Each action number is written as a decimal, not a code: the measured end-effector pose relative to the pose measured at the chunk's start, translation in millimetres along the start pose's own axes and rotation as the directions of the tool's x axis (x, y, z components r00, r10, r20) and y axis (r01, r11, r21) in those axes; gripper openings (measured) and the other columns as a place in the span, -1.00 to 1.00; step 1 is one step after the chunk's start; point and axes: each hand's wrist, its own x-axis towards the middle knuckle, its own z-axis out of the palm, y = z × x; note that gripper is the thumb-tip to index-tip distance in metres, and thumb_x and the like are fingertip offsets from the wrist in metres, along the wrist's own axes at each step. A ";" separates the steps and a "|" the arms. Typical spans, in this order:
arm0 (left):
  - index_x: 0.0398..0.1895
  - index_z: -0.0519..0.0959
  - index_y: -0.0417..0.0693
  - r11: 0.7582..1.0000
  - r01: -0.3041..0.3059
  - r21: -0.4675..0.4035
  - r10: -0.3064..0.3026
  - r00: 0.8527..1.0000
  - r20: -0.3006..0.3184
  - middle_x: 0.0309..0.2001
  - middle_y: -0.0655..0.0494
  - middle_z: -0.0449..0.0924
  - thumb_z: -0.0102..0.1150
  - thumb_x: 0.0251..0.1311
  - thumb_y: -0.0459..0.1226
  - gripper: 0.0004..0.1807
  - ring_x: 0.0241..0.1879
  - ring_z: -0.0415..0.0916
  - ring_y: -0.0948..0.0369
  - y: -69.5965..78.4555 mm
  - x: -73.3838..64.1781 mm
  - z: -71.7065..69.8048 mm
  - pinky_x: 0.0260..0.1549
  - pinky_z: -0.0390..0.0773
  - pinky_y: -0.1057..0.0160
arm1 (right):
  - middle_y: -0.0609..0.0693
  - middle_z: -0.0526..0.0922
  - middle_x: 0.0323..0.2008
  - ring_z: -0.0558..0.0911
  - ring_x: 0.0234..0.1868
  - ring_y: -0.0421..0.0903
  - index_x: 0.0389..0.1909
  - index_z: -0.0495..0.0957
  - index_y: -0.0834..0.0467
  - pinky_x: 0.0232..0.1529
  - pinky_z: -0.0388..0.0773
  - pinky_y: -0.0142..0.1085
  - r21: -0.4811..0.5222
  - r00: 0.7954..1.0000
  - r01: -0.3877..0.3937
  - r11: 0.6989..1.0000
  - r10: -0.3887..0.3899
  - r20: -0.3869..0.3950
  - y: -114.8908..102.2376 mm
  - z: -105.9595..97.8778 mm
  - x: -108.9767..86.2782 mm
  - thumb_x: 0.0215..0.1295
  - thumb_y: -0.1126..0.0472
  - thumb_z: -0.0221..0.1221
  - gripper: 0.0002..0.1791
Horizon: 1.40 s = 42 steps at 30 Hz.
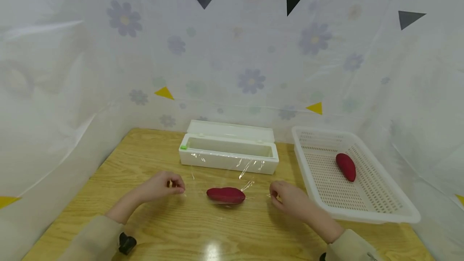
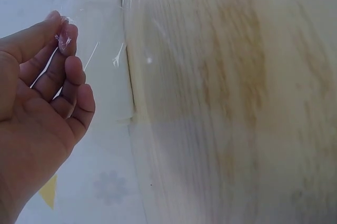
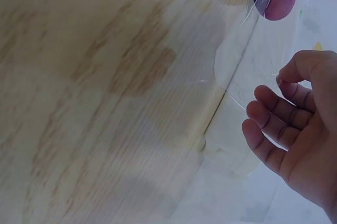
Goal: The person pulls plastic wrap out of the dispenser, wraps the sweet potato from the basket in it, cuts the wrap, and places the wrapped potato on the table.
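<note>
Two bare hands (image 1: 164,186) work low in my head view, apart over a wooden table (image 1: 174,228). On the left hand, I see thumb and forefinger pinching clear film (image 1: 247,185); the right hand (image 1: 291,201) pinches too, its film edge faint. Between both hands is a dark red, sweet-potato-shaped piece (image 1: 226,196), with film gleaming across part of it; I cannot tell how fully it is wrapped. Beyond the hands stands a long white box (image 1: 228,163), lid raised, a green tab (image 1: 183,147) at its left end. Just right of the right hand, a white basket (image 1: 373,215) holds a second red piece (image 1: 346,167).
</note>
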 end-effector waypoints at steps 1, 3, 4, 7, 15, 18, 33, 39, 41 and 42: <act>-0.36 0.63 0.01 1.000 0.004 -0.001 -0.004 1.000 0.000 -0.42 0.17 0.61 0.19 0.22 -0.14 -0.85 -0.53 0.33 0.34 -0.5 0.7 0.4 -0.54 0.38 0.38 | -0.24 0.43 -0.51 0.38 -0.46 -0.34 -0.51 0.40 0.02 -0.47 0.42 -0.46 0.003 1.000 -0.002 1.000 0.002 0.004 0.3 1.1 0.5 0.10 0.31 0.18 -0.83; -0.37 0.63 0.02 1.000 0.014 0.001 -0.014 1.000 0.001 -0.42 0.16 0.61 0.19 0.22 -0.14 -0.87 -0.53 0.33 0.34 -1.8 2.1 1.0 -0.54 0.37 0.38 | -0.24 0.41 -0.53 0.36 -0.47 -0.34 -0.53 0.39 0.02 -0.48 0.41 -0.46 0.002 1.000 -0.006 1.000 0.006 0.015 0.6 3.2 1.1 0.09 0.31 0.19 -0.82; -0.37 0.63 0.02 1.000 0.018 0.003 -0.018 1.000 0.002 -0.43 0.16 0.61 0.19 0.23 -0.14 -0.87 -0.53 0.33 0.34 -2.9 2.9 1.4 -0.55 0.37 0.38 | -0.24 0.40 -0.53 0.36 -0.48 -0.34 -0.54 0.38 0.01 -0.48 0.40 -0.47 0.000 1.000 -0.010 1.000 0.010 0.018 0.7 4.2 1.4 0.09 0.31 0.18 -0.81; -0.38 0.63 0.01 1.000 0.022 0.003 -0.022 1.000 0.006 -0.44 0.17 0.60 0.19 0.23 -0.16 -0.87 -0.54 0.32 0.35 -7.1 5.5 3.0 -0.55 0.37 0.38 | -0.25 0.37 -0.55 0.33 -0.50 -0.33 -0.55 0.36 0.00 -0.51 0.36 -0.47 -0.005 0.999 -0.033 0.999 0.033 0.035 0.3 6.5 1.3 0.09 0.29 0.19 -0.80; -0.40 0.59 0.03 1.000 0.027 -0.004 -0.027 1.000 0.006 -0.47 0.23 0.56 0.18 0.24 -0.22 -0.92 -0.52 0.35 0.37 -12.9 10.2 5.8 -0.53 0.40 0.37 | -0.25 0.31 -0.57 0.28 -0.54 -0.31 -0.56 0.34 -0.02 -0.58 0.26 -0.48 0.007 0.994 -0.074 0.997 0.073 0.081 -0.4 10.7 1.2 0.10 0.27 0.19 -0.78; -0.40 0.59 -0.01 1.000 0.025 -0.005 -0.025 1.000 0.009 -0.48 0.20 0.55 0.18 0.23 -0.25 -0.92 -0.53 0.32 0.37 -12.3 11.6 6.6 -0.55 0.38 0.38 | -0.25 0.28 -0.59 0.25 -0.57 -0.32 -0.56 0.33 -0.02 -0.61 0.23 -0.48 0.006 0.992 -0.077 0.997 0.076 0.096 0.0 13.2 0.9 0.11 0.27 0.19 -0.77; -0.43 0.58 -0.08 0.998 0.057 -0.031 -0.056 0.998 0.030 -0.51 0.17 0.54 0.18 0.22 -0.29 -0.91 -0.55 0.34 0.37 -15.8 17.7 9.7 -0.57 0.38 0.38 | -0.15 0.55 -0.40 0.51 -0.38 -0.24 -0.27 0.55 0.11 -0.43 0.49 -0.39 -0.030 0.997 -0.079 0.996 0.079 -0.011 -11.2 10.2 10.2 0.11 0.32 0.19 -0.85; -0.43 0.57 -0.05 0.997 0.080 0.000 -0.080 0.997 0.024 -0.51 0.23 0.51 0.19 0.22 -0.28 -0.91 -0.53 0.33 0.36 -14.8 20.2 9.1 -0.54 0.37 0.38 | -0.07 0.64 -0.16 0.60 -0.10 -0.07 -0.08 0.57 0.09 -0.08 0.56 -0.19 -0.015 1.000 -0.007 1.000 0.006 -0.027 -37.7 6.0 30.3 0.16 0.13 0.25 -0.70; -0.42 0.57 -0.04 0.997 0.080 0.003 -0.080 0.997 0.023 -0.51 0.24 0.50 0.18 0.23 -0.28 -0.92 -0.53 0.33 0.36 -12.9 20.0 8.9 -0.54 0.37 0.38 | -0.05 0.63 -0.07 0.58 -0.02 -0.05 -0.01 0.55 0.08 0.01 0.52 -0.15 0.026 1.000 -0.008 1.000 0.007 0.030 -45.2 8.3 37.5 0.19 0.02 0.24 -0.62; -0.42 0.57 -0.04 0.997 0.079 0.001 -0.079 0.997 0.023 -0.50 0.24 0.50 0.18 0.23 -0.28 -0.92 -0.53 0.33 0.35 -11.9 19.9 8.8 -0.55 0.37 0.38 | -0.04 0.62 -0.05 0.58 0.00 -0.04 0.02 0.54 0.09 0.03 0.51 -0.13 0.053 0.998 -0.008 0.999 0.006 0.056 -48.3 9.7 40.9 0.20 -0.01 0.23 -0.59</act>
